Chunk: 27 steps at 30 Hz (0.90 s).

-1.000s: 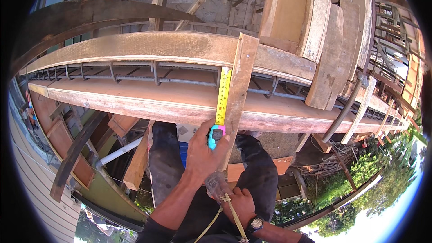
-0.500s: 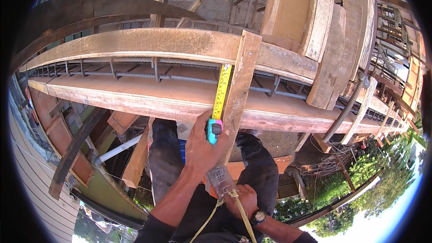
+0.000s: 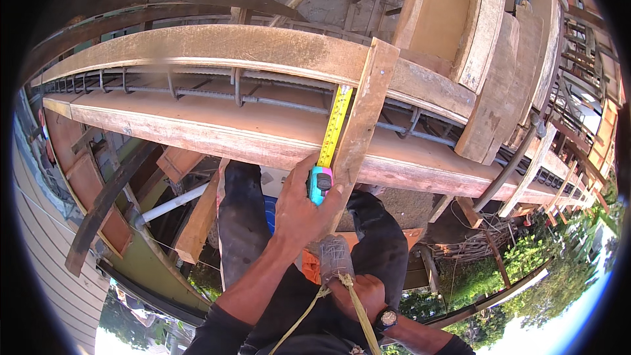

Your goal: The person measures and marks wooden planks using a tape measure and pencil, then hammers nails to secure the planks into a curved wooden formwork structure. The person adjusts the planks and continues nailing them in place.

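Note:
My left hand (image 3: pixel 299 210) grips a turquoise tape measure case (image 3: pixel 320 185) pressed against a wooden slat (image 3: pixel 363 108) laid across a beam formwork. Its yellow blade (image 3: pixel 334 123) runs up along the slat's left side, across the trough. My right hand (image 3: pixel 358 292), with a wristwatch (image 3: pixel 386 319), sits lower down and is closed around a grey hammer head (image 3: pixel 334 256) with a yellow cord running off it. My dark-trousered legs (image 3: pixel 243 223) stand below the near form board.
The near form board (image 3: pixel 197 133) and far form board (image 3: pixel 217 49) enclose steel rebar (image 3: pixel 197 89). A boxed wooden column form (image 3: pixel 460 33) rises at right. Timber props, a white pipe (image 3: pixel 171 204) and green plants (image 3: pixel 526 269) lie far below.
The view has drifted a little. My left hand shifted slightly up the slat with the tape case; the right hand and hammer stay low, much as before.

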Each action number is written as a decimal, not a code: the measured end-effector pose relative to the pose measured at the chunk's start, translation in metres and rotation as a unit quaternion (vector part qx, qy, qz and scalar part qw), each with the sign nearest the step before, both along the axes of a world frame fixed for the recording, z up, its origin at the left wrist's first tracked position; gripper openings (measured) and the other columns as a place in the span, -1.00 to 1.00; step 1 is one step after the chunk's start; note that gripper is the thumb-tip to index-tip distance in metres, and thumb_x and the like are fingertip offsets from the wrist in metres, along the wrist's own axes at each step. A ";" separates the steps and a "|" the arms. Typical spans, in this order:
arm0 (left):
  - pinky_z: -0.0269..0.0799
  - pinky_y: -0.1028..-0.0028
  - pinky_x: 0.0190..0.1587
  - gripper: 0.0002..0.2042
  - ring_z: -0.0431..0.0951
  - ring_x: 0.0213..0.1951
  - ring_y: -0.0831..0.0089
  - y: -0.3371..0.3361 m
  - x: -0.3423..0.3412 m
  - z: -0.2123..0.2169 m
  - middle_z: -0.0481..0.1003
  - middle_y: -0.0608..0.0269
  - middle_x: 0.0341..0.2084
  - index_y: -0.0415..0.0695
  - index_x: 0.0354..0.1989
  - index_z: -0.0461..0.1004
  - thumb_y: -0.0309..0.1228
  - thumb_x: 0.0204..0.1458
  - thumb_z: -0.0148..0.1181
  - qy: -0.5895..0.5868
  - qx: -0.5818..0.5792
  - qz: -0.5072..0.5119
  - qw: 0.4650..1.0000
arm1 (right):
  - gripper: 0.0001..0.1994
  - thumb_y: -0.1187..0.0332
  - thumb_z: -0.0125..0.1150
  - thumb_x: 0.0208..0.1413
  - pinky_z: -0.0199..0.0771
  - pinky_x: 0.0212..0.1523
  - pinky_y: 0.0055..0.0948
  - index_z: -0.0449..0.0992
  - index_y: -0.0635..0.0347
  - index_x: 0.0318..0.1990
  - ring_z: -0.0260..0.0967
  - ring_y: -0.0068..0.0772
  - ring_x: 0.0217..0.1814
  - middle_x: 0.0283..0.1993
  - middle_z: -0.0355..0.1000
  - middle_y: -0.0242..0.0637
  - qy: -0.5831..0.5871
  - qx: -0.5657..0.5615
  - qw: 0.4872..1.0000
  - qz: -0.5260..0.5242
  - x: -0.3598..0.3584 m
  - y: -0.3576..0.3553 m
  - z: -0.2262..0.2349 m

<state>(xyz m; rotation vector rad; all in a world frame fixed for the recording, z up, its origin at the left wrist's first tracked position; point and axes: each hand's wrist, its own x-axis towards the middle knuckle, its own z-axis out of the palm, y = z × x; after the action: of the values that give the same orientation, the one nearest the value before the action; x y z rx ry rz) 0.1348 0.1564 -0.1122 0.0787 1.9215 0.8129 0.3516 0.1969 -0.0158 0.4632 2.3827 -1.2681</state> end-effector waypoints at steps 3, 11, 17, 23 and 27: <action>0.37 0.10 0.26 -0.37 0.47 0.19 -0.08 0.001 -0.002 0.000 0.46 -0.11 0.14 -0.13 0.32 0.32 -0.28 0.04 0.34 0.008 0.007 -0.007 1.000 | -0.74 0.37 0.37 -0.16 0.37 -0.57 -0.39 0.67 -0.05 -0.21 0.39 -0.44 -0.58 -0.54 0.42 -0.50 0.013 0.022 1.000 0.018 -0.003 0.008 0.004; 0.38 0.09 0.24 -0.39 0.48 0.18 -0.08 0.001 -0.001 -0.001 0.47 -0.14 0.12 -0.14 0.31 0.33 -0.28 0.07 0.35 0.010 0.018 0.004 1.000 | -0.68 0.34 0.37 -0.11 0.36 -0.56 -0.45 0.68 -0.07 -0.11 0.40 -0.51 -0.57 -0.25 0.63 -0.52 -0.007 0.037 0.996 0.079 -0.007 0.016 0.013; 0.38 0.09 0.23 -0.39 0.48 0.17 -0.07 -0.001 0.000 -0.004 0.48 -0.15 0.11 -0.17 0.30 0.33 -0.26 0.09 0.36 0.010 0.024 0.008 1.000 | -0.70 0.31 0.39 -0.04 0.38 -0.53 -0.49 0.62 0.00 -0.09 0.42 -0.55 -0.53 -0.12 0.62 -0.47 0.042 0.009 0.999 0.033 -0.010 0.018 0.008; 0.41 0.11 0.20 -0.40 0.51 0.13 -0.04 0.001 -0.001 -0.003 0.50 -0.16 0.08 -0.19 0.29 0.33 -0.28 0.10 0.36 0.018 0.040 0.006 0.999 | -0.69 0.33 0.52 -0.11 0.48 -0.50 -0.43 0.61 0.06 -0.16 0.55 -0.49 -0.44 -0.11 0.62 -0.38 0.081 -0.017 0.996 -0.040 -0.018 0.015 -0.012; 0.42 0.12 0.18 -0.41 0.53 0.10 -0.03 -0.001 -0.001 -0.003 0.51 -0.15 0.05 -0.19 0.29 0.33 -0.28 0.10 0.36 -0.002 0.054 0.025 0.998 | -0.66 0.30 0.47 -0.04 0.54 -0.44 -0.38 0.59 0.10 -0.08 0.58 -0.37 -0.34 -0.11 0.61 -0.35 0.065 -0.010 0.996 -0.067 -0.033 0.010 -0.016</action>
<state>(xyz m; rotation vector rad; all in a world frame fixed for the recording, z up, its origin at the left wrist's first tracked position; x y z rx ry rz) 0.1336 0.1559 -0.1155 0.0953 1.8813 0.9496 0.3186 0.2073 -0.0321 0.5581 2.4796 -1.4197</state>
